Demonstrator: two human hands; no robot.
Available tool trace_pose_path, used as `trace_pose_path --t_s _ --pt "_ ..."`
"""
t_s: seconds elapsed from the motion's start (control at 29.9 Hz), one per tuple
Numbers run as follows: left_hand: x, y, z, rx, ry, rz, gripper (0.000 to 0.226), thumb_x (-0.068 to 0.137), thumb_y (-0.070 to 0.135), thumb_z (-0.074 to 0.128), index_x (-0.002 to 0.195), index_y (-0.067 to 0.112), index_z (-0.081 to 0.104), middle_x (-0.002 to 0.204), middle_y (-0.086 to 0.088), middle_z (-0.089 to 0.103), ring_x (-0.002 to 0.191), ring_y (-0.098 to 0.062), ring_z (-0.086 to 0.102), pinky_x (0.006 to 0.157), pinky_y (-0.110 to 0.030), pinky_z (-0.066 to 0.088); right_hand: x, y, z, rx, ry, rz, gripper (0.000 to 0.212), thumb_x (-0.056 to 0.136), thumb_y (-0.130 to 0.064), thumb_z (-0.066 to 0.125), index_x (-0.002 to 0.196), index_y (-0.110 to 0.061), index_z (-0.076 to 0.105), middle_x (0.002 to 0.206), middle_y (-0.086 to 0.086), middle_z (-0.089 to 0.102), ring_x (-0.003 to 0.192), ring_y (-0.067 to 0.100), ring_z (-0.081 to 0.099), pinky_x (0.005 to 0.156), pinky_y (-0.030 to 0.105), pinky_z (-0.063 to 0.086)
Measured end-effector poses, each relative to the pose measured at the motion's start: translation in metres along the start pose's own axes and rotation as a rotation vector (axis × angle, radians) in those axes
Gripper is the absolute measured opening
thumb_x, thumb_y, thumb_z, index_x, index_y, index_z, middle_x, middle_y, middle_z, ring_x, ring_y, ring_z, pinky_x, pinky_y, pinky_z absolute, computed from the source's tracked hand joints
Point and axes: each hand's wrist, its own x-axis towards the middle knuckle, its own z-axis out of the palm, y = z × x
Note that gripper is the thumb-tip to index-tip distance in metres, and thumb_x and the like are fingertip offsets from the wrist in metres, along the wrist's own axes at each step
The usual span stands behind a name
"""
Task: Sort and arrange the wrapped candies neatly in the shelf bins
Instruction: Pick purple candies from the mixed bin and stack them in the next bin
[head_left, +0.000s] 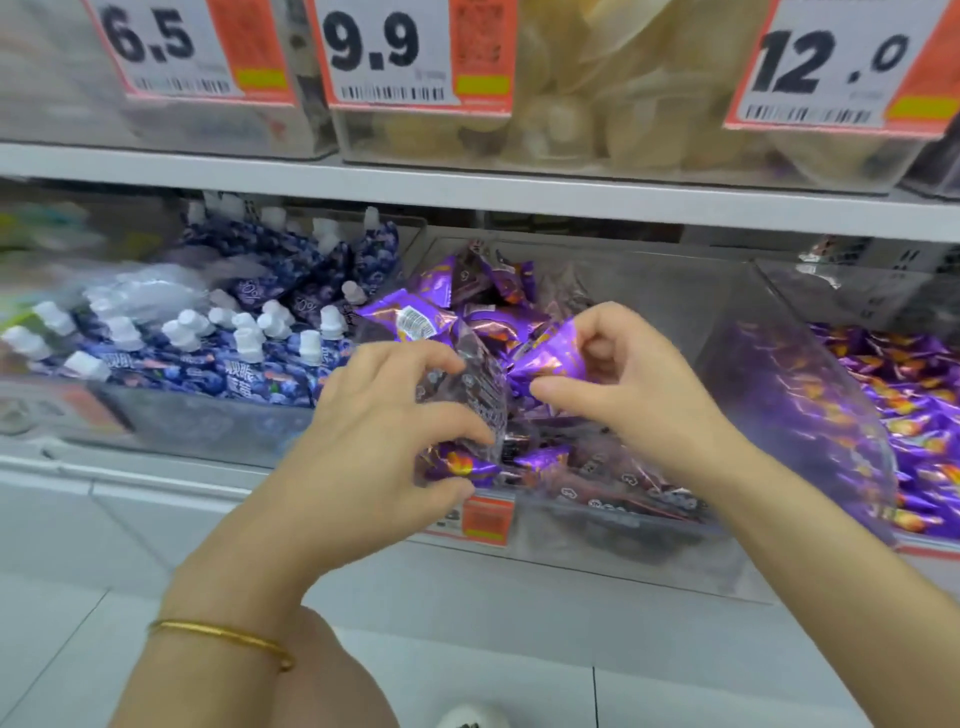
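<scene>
Bracelet (223, 636) side: left hand (384, 431) grips a wrapped candy (467, 400) over the middle bin's (623, 561) front edge. Right hand (634, 384) pinches a second candy (550, 358) just beside it, probably lifted clear of the pile to square them before laying flat.

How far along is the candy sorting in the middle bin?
Done: little that shows; the middle bin holds a jumble. In hand: the left hand grips a dark packet, and the right hand pinches a purple packet. Left: purple candies at the back and dark-wrapped candies at the front lie mixed at all angles.
</scene>
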Motion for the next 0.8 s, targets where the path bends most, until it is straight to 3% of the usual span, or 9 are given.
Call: trace_pose_path --t_s 0.1,0.17,0.23,0.3,0.4,0.5,0.6,0.67,0.8 --pt "0.004 0.002 0.003 0.085 -0.031 0.028 0.031 0.064 0.054 0.053 0.089 0.044 0.069 0.126 0.004 0.051 0.113 -0.024 0.038 0.088 -0.045 0.035 -0.007 -0.005 -0.001 0.049 -0.004 -0.008 0.037 0.067 -0.026 0.081 0.086 -0.017 0.05 0.076 0.01 0.067 0.062 0.019 0.057 0.062 0.032 0.047" --pt "0.005 0.004 0.006 0.078 -0.004 0.031 0.023 0.063 0.05 0.059 0.082 0.042 0.07 0.125 0.004 0.053 0.112 -0.021 0.036 0.084 -0.04 0.03 -0.01 -0.009 -0.003 0.025 -0.017 0.009 0.026 0.076 -0.018 0.075 0.087 -0.017 0.052 0.062 -0.005 0.064 0.05 0.005 0.052 0.051 0.018 0.04" --pt "0.006 0.003 0.008 -0.008 0.041 0.011 0.021 0.064 0.051 0.057 0.078 0.041 0.07 0.123 0.009 0.053 0.108 -0.015 0.034 0.085 -0.035 0.026 -0.013 -0.011 -0.005 0.004 -0.037 0.058 0.013 0.083 -0.019 0.067 0.091 -0.017 0.057 0.055 -0.015 0.059 0.044 0.001 0.047 0.046 0.012 0.036" --pt "0.007 0.002 0.007 -0.188 0.109 -0.036 0.021 0.066 0.053 0.055 0.076 0.042 0.069 0.119 0.016 0.05 0.102 -0.009 0.033 0.092 -0.025 0.025 -0.018 -0.013 -0.007 0.003 -0.058 0.108 0.01 0.089 -0.026 0.059 0.094 -0.018 0.062 0.057 -0.013 0.055 0.044 0.002 0.045 0.045 0.018 0.037" --pt "0.008 0.004 -0.001 -0.445 0.158 -0.132 0.009 0.065 0.041 0.066 0.073 0.037 0.067 0.116 0.02 0.049 0.108 -0.004 0.039 0.092 -0.003 0.022 -0.022 -0.014 -0.007 0.135 -0.072 0.225 0.023 0.095 -0.03 0.048 0.091 -0.014 0.064 0.062 0.002 0.051 0.049 0.018 0.044 0.045 0.029 0.036" --pt "0.007 0.004 -0.001 -0.499 0.115 -0.146 0.011 0.067 0.035 0.065 0.077 0.03 0.068 0.119 0.018 0.049 0.102 0.001 0.051 0.088 -0.005 0.033 -0.023 -0.014 -0.007 0.309 -0.084 0.329 0.026 0.096 -0.018 0.045 0.099 0.002 0.061 0.073 0.01 0.055 0.055 0.02 0.046 0.042 0.027 0.041" --pt "0.005 0.003 0.004 -0.392 0.004 -0.105 0.021 0.07 0.05 0.059 0.08 0.032 0.065 0.124 0.022 0.049 0.1 0.002 0.054 0.089 -0.017 0.041 -0.024 -0.014 -0.003 0.332 -0.138 0.328 0.026 0.096 -0.016 0.048 0.109 0.004 0.057 0.092 0.02 0.053 0.073 0.027 0.058 0.051 0.027 0.054" --pt "0.005 0.005 0.002 -0.403 -0.021 -0.108 0.008 0.077 0.043 0.062 0.077 0.034 0.063 0.127 0.019 0.048 0.099 0.006 0.052 0.085 -0.01 0.038 -0.024 -0.016 0.003 0.384 -0.172 0.316 0.026 0.097 -0.015 0.046 0.113 0.003 0.055 0.104 0.029 0.054 0.088 0.03 0.066 0.064 0.033 0.059" --pt "0.004 0.011 -0.008 -0.474 0.157 -0.169 0.008 0.085 0.026 0.062 0.08 0.031 0.058 0.111 0.013 0.055 0.074 0.0 0.053 0.069 -0.007 0.038 -0.02 -0.019 0.018 0.414 -0.202 0.336 0.024 0.098 -0.015 0.045 0.114 0.002 0.053 0.119 0.029 0.056 0.088 0.022 0.065 0.078 0.037 0.058"
